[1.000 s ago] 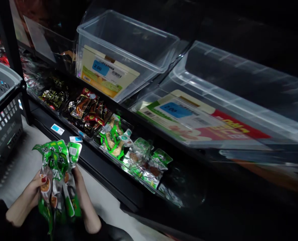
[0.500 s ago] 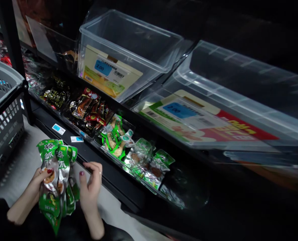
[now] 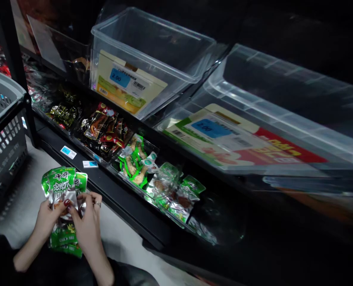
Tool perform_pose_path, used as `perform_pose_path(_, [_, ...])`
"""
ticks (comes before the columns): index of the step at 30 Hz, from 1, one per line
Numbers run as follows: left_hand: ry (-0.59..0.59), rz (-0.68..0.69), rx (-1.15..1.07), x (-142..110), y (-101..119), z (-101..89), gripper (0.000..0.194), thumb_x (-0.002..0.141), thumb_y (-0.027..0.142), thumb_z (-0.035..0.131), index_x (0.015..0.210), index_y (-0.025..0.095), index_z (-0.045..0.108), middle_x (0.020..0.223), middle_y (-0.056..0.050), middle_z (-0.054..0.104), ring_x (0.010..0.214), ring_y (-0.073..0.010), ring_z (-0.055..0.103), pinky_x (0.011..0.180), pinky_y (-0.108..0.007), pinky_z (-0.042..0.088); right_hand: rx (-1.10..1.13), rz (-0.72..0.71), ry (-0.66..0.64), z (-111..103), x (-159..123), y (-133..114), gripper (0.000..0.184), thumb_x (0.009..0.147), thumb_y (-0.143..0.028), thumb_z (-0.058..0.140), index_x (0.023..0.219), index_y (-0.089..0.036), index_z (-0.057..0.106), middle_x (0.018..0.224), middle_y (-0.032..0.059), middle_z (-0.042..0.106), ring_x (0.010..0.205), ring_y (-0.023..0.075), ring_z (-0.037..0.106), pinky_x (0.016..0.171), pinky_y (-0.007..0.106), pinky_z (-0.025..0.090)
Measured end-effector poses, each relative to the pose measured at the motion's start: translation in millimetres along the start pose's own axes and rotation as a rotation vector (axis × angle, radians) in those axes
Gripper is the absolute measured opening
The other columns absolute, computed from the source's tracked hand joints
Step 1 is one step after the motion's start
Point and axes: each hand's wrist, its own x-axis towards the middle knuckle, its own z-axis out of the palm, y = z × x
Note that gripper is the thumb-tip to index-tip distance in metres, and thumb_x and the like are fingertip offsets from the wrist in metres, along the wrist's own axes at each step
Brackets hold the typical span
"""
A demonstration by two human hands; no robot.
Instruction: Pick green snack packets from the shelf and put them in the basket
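Several green and silver snack packets, printed with dark characters, are held upright in a loose stack low on the left. My left hand grips the stack from its left side, thumb across the front. From the right, my right hand closes on the same packets, its thumb beside the left thumb and a ring on one finger. The fingers behind the packets are hidden. Beyond the hands, similar green and silver packets lie in a clear shelf tray.
A grey shopping basket stands at the left. Along the low black shelf are trays with red-brown packets, black-gold packets and green packets. Above sit clear plastic bins with price labels. A black post rises at left.
My right hand has moved left and closed on the packets from their right side. The packets, fanned apart before, are now gathered closer together and face me.
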Motion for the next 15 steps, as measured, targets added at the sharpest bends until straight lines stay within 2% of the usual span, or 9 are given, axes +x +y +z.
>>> perform_pose_path(6, [0.055, 0.039, 0.057, 7, -11, -2.0, 0.03, 0.047, 0.042, 0.073, 0.054, 0.015, 0.061, 0.051, -0.003, 0.065, 0.053, -0.0209, 0.058, 0.051, -0.027, 0.046, 0.121, -0.071, -0.04, 2, 8, 11, 0.001, 0.076, -0.02, 0.051, 0.075, -0.019, 0.052, 0.087, 0.0032, 0.043, 0.08, 0.0174, 0.047, 0.073, 0.029, 0.042])
perform_pose_path(8, [0.053, 0.044, 0.042, 8, -13, -3.1, 0.034, 0.052, 0.049, 0.069, 0.053, 0.016, 0.06, 0.049, -0.003, 0.063, 0.053, -0.021, 0.058, 0.051, -0.027, 0.045, 0.19, -0.109, -0.01, 1, 10, 14, 0.007, 0.077, -0.025, 0.05, 0.073, -0.02, 0.049, 0.082, 0.0014, 0.043, 0.08, 0.0175, 0.046, 0.074, 0.029, 0.04])
perform_pose_path(11, [-0.006, -0.006, -0.052, 8, -16, -2.5, 0.041, 0.061, 0.056, 0.062, 0.061, 0.016, 0.061, 0.048, -0.001, 0.06, 0.049, -0.018, 0.055, 0.047, -0.026, 0.043, 0.307, -0.106, 0.089, -4, 12, 17, 0.013, 0.08, -0.031, 0.05, 0.072, -0.021, 0.047, 0.08, 0.0003, 0.043, 0.082, 0.0173, 0.045, 0.076, 0.029, 0.038])
perform_pose_path(13, [-0.031, -0.058, -0.118, 8, -17, -1.1, 0.04, 0.062, 0.055, 0.063, 0.064, 0.015, 0.06, 0.043, 0.004, 0.053, 0.041, -0.0139, 0.049, 0.042, -0.023, 0.038, 0.429, -0.063, 0.118, -12, 15, 18, 0.017, 0.081, -0.034, 0.051, 0.071, -0.021, 0.046, 0.076, -0.0009, 0.045, 0.076, 0.016, 0.046, 0.071, 0.028, 0.038])
perform_pose_path(15, [0.004, -0.072, -0.142, 9, -18, 0.0, 0.038, 0.061, 0.053, 0.066, 0.06, 0.016, 0.058, 0.037, 0.007, 0.044, 0.036, -0.0107, 0.043, 0.038, -0.021, 0.032, 0.606, 0.003, 0.128, -23, 19, 17, 0.019, 0.08, -0.037, 0.055, 0.072, -0.021, 0.046, 0.07, -0.0027, 0.046, 0.067, 0.0141, 0.046, 0.064, 0.026, 0.038])
